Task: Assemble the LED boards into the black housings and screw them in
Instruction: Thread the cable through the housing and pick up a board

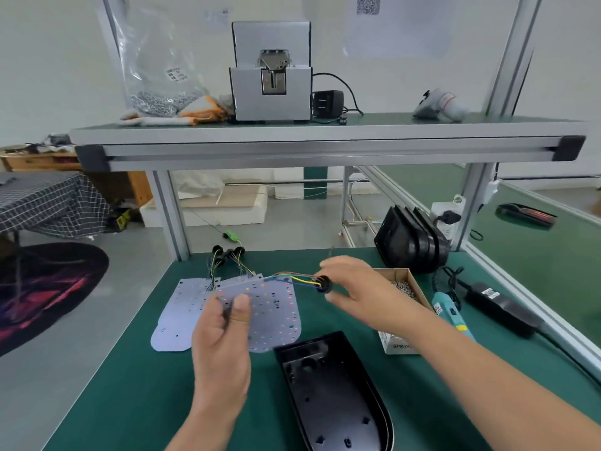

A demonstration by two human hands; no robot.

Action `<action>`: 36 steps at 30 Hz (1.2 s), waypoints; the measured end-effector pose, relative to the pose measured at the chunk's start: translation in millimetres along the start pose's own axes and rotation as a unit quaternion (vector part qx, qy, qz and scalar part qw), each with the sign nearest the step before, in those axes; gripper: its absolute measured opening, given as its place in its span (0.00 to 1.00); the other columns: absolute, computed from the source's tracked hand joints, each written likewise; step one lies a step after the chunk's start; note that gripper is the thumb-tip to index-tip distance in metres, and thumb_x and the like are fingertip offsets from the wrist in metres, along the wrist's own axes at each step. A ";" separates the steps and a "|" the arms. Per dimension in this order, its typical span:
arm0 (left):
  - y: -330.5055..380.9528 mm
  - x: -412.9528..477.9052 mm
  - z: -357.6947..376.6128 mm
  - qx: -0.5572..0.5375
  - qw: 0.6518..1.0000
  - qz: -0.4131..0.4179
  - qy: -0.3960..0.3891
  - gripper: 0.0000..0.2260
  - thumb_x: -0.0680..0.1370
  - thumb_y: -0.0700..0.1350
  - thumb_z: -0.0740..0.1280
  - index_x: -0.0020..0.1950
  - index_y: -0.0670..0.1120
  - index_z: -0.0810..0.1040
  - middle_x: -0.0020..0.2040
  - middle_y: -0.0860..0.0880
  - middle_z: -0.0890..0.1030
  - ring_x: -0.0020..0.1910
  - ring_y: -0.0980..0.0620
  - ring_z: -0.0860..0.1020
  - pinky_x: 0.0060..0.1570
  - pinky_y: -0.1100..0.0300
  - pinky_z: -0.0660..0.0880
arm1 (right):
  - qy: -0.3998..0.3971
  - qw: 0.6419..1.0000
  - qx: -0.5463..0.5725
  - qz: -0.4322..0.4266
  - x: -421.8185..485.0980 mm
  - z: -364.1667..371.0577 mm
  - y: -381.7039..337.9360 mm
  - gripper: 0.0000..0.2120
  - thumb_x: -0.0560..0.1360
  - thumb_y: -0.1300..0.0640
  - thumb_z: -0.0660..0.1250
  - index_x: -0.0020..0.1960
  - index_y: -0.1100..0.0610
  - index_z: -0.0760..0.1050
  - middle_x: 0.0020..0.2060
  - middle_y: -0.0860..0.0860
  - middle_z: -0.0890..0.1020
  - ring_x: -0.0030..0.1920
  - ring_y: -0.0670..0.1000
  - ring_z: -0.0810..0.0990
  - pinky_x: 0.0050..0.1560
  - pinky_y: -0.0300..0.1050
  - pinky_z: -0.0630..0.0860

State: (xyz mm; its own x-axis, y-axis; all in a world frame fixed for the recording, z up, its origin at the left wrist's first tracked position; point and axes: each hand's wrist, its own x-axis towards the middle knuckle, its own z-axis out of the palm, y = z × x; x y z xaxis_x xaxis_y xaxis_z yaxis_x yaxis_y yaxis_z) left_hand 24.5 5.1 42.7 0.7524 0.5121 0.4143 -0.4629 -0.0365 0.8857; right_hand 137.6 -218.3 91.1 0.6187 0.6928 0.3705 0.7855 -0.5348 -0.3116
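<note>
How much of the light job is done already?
Nothing looks finished yet. The black housing lies open and empty. In hand: the left hand holds one LED board, and the right hand pinches its wire plug. Left: seating it, driving the screws, then the other boards.

Bright even indoor light, soft faint shadows, wide-angle bending at edges, slight overall softness, motion-blurred right hand (354, 288)

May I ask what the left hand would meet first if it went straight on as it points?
The left hand would probably meet the wire bundles of the spare LED boards ahead; depth is unclear.
</note>
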 end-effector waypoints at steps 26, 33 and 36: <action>17.2 -2.5 3.2 -0.203 0.948 -0.184 -0.165 0.17 0.78 0.51 0.72 0.63 0.43 0.84 0.63 0.42 0.85 0.58 0.46 0.84 0.60 0.49 0.82 | -0.026 0.977 0.212 0.017 -3.0 10.8 -47.0 0.11 0.83 0.53 0.70 0.41 0.48 0.77 0.36 0.43 0.81 0.38 0.46 0.77 0.43 0.49 0.77; 25.5 4.3 -5.7 -0.275 0.919 -0.251 -0.130 0.10 0.78 0.49 0.67 0.50 0.50 0.89 0.45 0.50 0.87 0.42 0.53 0.85 0.40 0.59 0.83 | 0.012 0.999 -0.030 0.009 -24.9 9.2 -7.8 0.04 0.78 0.59 0.71 0.45 0.52 0.82 0.39 0.46 0.81 0.49 0.51 0.74 0.52 0.51 0.75; 33.6 1.2 -4.3 -0.264 0.908 -0.290 -0.148 0.09 0.75 0.50 0.70 0.46 0.49 0.88 0.41 0.49 0.84 0.36 0.52 0.82 0.33 0.61 0.80 | 0.083 0.988 -0.069 0.113 -34.2 3.2 26.5 0.06 0.78 0.59 0.72 0.50 0.48 0.82 0.46 0.43 0.81 0.53 0.49 0.74 0.54 0.47 0.74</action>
State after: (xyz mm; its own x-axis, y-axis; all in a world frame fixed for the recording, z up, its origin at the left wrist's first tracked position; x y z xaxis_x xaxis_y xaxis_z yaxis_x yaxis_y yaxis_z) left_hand 7.9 8.2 72.0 0.9982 0.0573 0.0176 -0.0495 0.6225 0.7810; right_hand 137.2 -254.6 67.4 0.7637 0.4661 0.4467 0.6150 -0.7356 -0.2840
